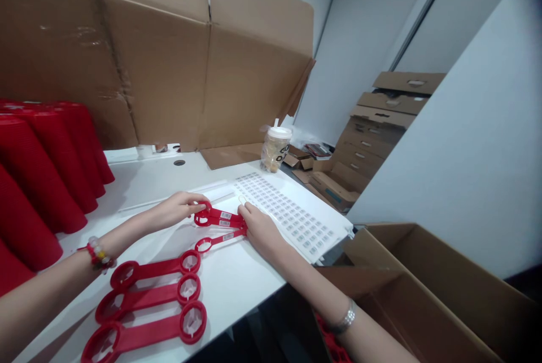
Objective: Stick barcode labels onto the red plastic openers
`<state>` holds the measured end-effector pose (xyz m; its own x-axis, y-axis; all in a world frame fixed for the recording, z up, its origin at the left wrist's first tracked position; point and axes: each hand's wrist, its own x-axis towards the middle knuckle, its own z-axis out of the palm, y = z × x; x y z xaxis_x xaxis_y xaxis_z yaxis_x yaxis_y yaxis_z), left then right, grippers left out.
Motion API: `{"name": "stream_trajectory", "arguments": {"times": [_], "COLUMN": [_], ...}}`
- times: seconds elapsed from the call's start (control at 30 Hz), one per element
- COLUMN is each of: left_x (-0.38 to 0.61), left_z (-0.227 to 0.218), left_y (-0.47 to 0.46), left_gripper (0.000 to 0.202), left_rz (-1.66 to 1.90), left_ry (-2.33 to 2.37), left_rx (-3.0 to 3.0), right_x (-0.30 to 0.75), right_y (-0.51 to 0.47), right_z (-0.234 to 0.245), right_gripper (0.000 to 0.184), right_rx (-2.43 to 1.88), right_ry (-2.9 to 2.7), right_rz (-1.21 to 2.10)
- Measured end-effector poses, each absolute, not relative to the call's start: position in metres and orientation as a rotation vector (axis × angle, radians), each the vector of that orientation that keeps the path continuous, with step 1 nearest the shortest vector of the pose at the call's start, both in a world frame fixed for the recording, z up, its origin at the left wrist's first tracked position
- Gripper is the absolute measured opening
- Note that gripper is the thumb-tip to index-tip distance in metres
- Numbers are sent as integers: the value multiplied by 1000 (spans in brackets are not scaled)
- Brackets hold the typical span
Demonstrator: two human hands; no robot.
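Handles of red plastic, three that I can make out, lie between my two hands over the middle of the white table, two close together and one spread apart on the near side. My left hand pinches the ring at the left end of the far two; my right hand grips all three at their right ends, where my fingers hide the rings. Three small white stickers show on them, one on each. Nearer and to the left, three thicker red bars lie side by side on the table, with two rings apiece, six in all; I cannot tell how many layers each has. One bead bracelet circles my left wrist and one silvery band my right. Just beyond my right hand lie sheets printed with rows of small labels, too many to count. One lidded cup with one straw stands past their far end, in a clear bag. At the far left, several tall red stacks lean before one big cardboard panel. To the right, a pile of cartons rises far off, and an open box sits near, below the table.
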<state>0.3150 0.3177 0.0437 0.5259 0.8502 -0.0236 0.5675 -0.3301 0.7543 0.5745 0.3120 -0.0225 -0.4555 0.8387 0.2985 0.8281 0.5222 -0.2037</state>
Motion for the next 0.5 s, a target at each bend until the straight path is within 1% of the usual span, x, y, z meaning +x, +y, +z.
{"name": "stream_trajectory", "arguments": {"times": [0.33,0.5], "left_x": [320,317], "left_z": [57,56], "left_y": [327,332], "left_gripper": [29,28], "left_rz": [415,373], "left_ry": [1240,1259], "left_rx": [2140,2250], "right_x": [574,575], "right_y": [313,313], "right_z": [-21,-23], "right_gripper": [26,27], "right_rx": [-1396,-1414], "right_ry": [-2441,-2423], "right_rz": [8,20]}}
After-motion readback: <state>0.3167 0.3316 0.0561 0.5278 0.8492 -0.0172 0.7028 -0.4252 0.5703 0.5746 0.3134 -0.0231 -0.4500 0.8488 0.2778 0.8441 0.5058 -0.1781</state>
